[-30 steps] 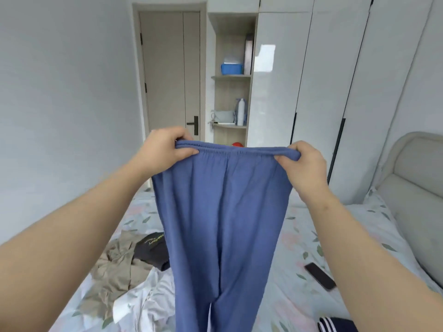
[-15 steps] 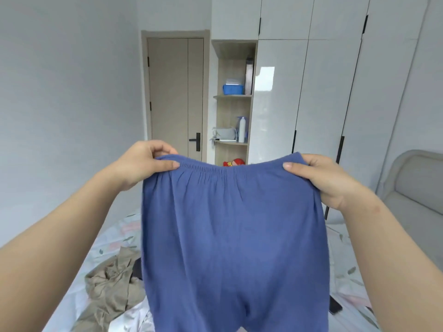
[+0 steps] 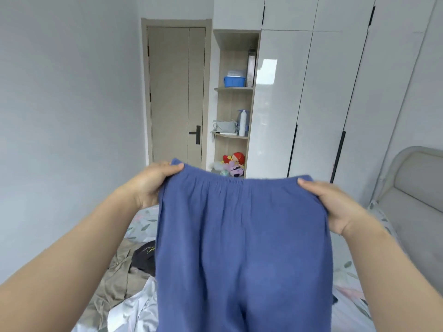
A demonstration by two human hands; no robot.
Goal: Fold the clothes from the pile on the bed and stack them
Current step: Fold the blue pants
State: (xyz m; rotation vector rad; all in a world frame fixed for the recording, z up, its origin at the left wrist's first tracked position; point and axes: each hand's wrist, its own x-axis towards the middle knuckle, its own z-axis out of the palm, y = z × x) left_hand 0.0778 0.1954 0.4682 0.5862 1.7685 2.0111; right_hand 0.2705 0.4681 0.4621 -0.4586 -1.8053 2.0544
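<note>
Blue trousers (image 3: 242, 248) hang in the air, elastic waistband stretched wide. Crumpled khaki, black and white clothes (image 3: 124, 279) lie piled by the bed's (image 3: 143, 221) left edge.

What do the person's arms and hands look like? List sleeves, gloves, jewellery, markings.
The left forearm and right forearm are bare as far as the frame shows; no sleeve in view. The left hand and right hand wear no glove, ring, watch or bracelet. No markings visible.
</note>
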